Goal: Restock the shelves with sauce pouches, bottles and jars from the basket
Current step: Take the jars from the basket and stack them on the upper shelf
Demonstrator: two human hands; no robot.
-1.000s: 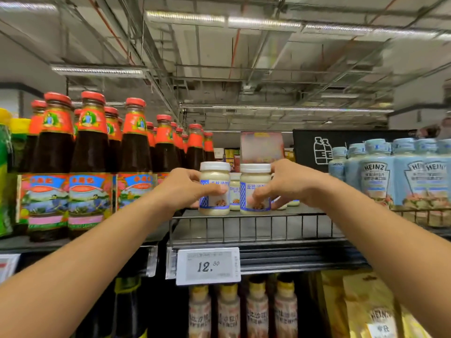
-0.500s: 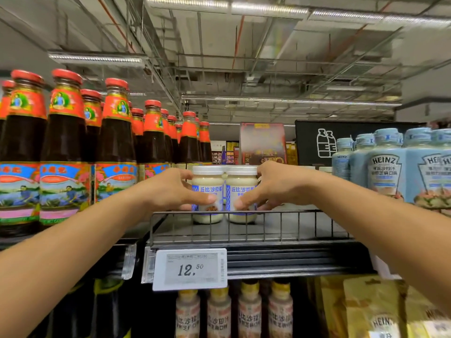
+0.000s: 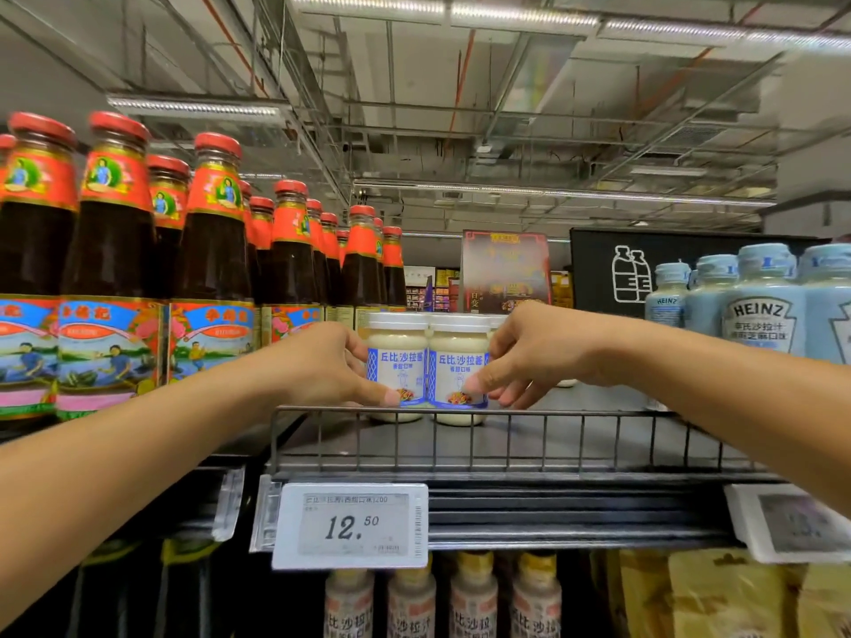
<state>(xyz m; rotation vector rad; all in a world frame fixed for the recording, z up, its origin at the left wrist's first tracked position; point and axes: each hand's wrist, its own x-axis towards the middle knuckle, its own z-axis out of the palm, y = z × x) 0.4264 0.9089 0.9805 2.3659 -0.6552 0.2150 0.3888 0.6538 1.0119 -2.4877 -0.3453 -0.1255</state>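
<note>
1. Firstly, the left hand (image 3: 322, 366) is seen curled round the left jar (image 3: 397, 361), with its thumb laid across the bottom of the label.
2. The right hand (image 3: 529, 356) is clamped on the right jar (image 3: 458, 366): the thumb is pressed on the lower label and the fingers are curled at the jar's far side.
3. Both jars are stood upright on the shelf (image 3: 598, 453), side by side and touching, just behind its wire rail. White lids, pale contents and blue-and-white labels are shown.
4. Part of 1 more lid is glimpsed behind the right hand. How many jars stand back there cannot be told.
5. A price tag (image 3: 350, 527) reading 12.50 is clipped to the shelf edge below the jars. A 2nd tag (image 3: 796, 522) at the right is too blurred to be read.
6. Left of the jars, dark sauce bottles (image 3: 212, 250) with red caps are ranked in rows.
7. Right of the jars, pale blue Heinz bottles (image 3: 764, 306) are lined up.
8. On the level below, 4 small bottles (image 3: 474, 605) with yellow caps are set under the tag, and yellow pouches (image 3: 718, 596) are placed to their right.
9. Beyond the shelf, a dark box (image 3: 504, 271) and a black sign (image 3: 594, 274) drawn with 2 bottle outlines are seen.
</note>
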